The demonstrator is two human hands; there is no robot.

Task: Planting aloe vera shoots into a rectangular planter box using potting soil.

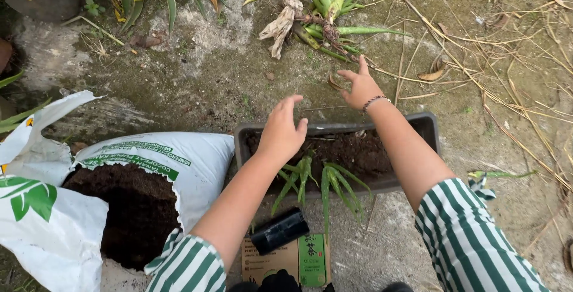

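Reaching, open and empty: left hand [283, 131] over grey planter [430, 126] with small aloe plants [322, 181]; right hand [360, 86] toward uprooted aloe [328, 11].

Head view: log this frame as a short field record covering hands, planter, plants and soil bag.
left hand: open, above the planter's left end, holding nothing
right hand: open, fingers spread, past the planter's far rim
planter: dark rectangular trough, part filled with soil
planted shoots: two green clumps in the planter
uprooted plant: lying on the ground beyond
soil bag: white, torn open, dark soil showing
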